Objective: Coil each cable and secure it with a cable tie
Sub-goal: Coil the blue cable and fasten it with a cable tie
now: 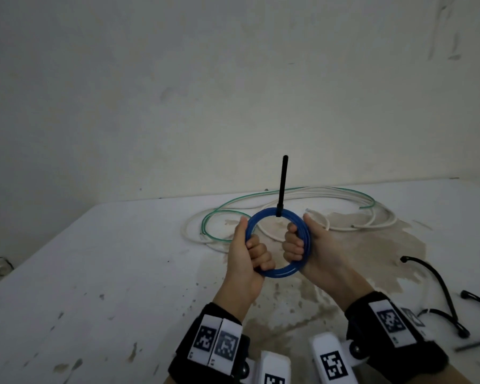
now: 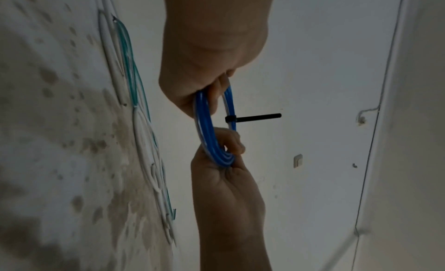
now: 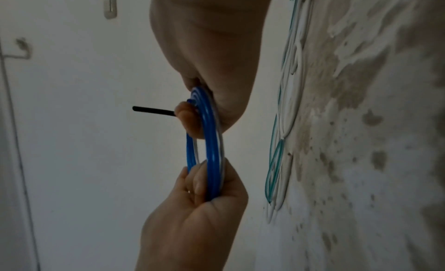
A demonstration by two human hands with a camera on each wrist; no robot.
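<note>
Your bare left hand (image 1: 247, 259) and bare right hand (image 1: 313, 245) emerge from wide black fabric wrist bands, the left band (image 1: 205, 345) and the right band (image 1: 394, 331) each wrapped snugly round the forearm. White rectangular plates printed with black square-patterned marker codes sit on top of both: two side by side on your left wrist (image 1: 216, 342), one on your right (image 1: 391, 322). Beneath the wrists, white plastic camera housings (image 1: 331, 358) carry further black-and-white markers, joined to the bands by small dark ball mounts (image 1: 355, 349). No sleeves cover your forearms.
</note>
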